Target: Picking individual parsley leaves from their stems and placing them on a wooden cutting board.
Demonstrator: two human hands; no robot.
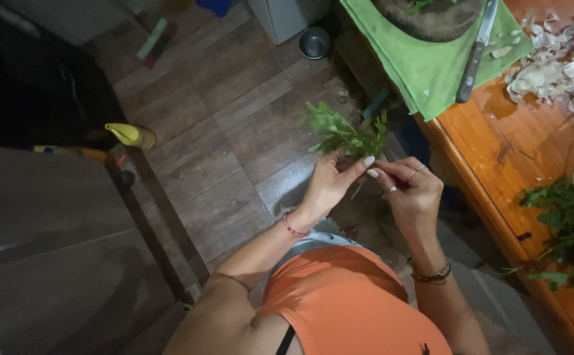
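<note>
A small bunch of green leafy herbs [343,131] is held up in front of me, over the wooden floor. My left hand [330,184] grips the stems from below, thumb and fingers pinched on them. My right hand [412,190], wearing rings, meets it from the right and pinches the same stems. Both wrists wear bracelets.
An orange wooden table [497,151] stands at the right with more green herbs [570,223], a pile of pale peelings [560,66], a knife [476,52] and a green cloth [425,72]. On the floor lie a metal bowl [314,43] and a yellow bottle [129,135].
</note>
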